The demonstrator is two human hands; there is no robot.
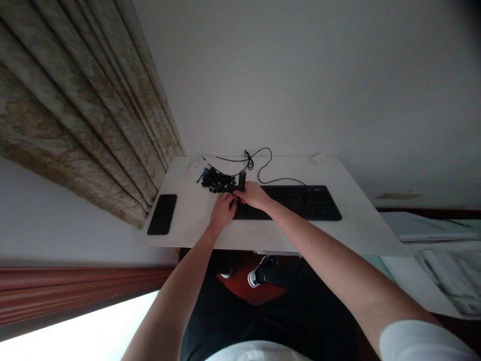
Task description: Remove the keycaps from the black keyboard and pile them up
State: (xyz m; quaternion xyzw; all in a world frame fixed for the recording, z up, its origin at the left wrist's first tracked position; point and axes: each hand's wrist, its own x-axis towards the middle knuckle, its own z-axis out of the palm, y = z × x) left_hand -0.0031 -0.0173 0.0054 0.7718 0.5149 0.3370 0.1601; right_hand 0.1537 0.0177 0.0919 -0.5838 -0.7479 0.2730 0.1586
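Note:
A black keyboard (pixel 300 203) lies across the table, many of its keys showing at the right. Over its left end, my right hand (pixel 256 195) is closed around a short black stick-like tool (pixel 242 180), which stands up from the fist with a greyish top end. My left hand (pixel 223 210) is beside it, fingers bent and bunched at the keyboard's left end, close to the right fingertips. Whatever lies between the left fingers is too small to make out. Just beyond the left hand is a pile of loose black keycaps (pixel 216 179).
A thin blue tool (pixel 201 175) lies left of the pile. The keyboard's black cable (pixel 270 163) loops along the back by the wall. A black phone (pixel 162 214) lies at the table's left, near the curtain (pixel 93 100). Papers (pixel 428 228) are stacked at the right.

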